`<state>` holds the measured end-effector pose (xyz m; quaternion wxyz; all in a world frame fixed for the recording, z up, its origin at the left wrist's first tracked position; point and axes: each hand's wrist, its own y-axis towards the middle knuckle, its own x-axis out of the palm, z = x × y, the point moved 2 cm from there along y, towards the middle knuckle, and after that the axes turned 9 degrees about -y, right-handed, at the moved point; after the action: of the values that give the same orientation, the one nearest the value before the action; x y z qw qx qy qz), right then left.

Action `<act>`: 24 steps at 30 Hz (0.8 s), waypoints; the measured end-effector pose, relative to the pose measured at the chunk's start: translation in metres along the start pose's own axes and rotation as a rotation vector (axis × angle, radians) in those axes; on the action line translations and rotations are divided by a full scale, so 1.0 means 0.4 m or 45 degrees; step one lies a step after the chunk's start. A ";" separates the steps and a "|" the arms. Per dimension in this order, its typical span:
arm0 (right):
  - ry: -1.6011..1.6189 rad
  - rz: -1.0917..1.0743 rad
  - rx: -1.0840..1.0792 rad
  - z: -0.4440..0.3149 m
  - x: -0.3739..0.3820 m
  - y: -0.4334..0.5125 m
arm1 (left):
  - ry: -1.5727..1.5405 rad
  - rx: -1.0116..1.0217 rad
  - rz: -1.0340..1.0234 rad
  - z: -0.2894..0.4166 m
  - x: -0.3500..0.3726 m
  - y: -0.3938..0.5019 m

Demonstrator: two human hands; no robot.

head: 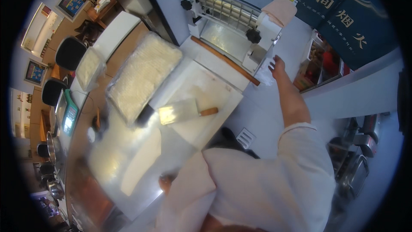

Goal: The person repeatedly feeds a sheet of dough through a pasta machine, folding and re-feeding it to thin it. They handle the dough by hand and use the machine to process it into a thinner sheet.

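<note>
My right arm reaches out to the right, and my right hand (277,67) is beside the lower right corner of a dough sheeter (231,16). Its fingers are apart and nothing shows in them; a crumpled translucent plastic sheet (266,74) lies close by. My left hand (166,182), mostly covered by my white sleeve, is at the metal counter's front edge, its fingers hidden. Near it a long flat strip of dough (141,164) lies on the metal worktop (128,204). Farther up, a broad cleaver (178,112) with a wooden handle rests flat on a pale board (190,129).
A large plastic-wrapped slab of pale food (145,77) sits behind the board. A wooden rod (225,59) lies before the sheeter. A green scale (69,112) stands on the left ledge. Crates of produce (317,61) sit under a blue printed curtain (338,13). A floor drain (246,138) shows below.
</note>
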<state>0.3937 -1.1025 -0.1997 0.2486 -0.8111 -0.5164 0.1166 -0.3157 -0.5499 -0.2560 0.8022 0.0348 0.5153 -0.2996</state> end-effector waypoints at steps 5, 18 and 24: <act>0.115 -0.130 -0.002 -0.090 0.042 0.224 | -0.166 -0.237 -0.214 0.014 0.005 -0.091; 0.071 -0.549 0.033 -0.196 0.131 0.297 | -0.157 -0.514 -0.010 -0.015 0.001 -0.262; 0.082 -0.559 0.111 -0.189 0.114 0.338 | -0.267 -0.511 -0.043 -0.024 0.039 -0.289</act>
<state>0.5528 -1.1294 -0.2031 0.3191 -0.6712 -0.6668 0.0560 -0.3787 -0.6480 -0.2442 0.8370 -0.1653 0.4789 -0.2066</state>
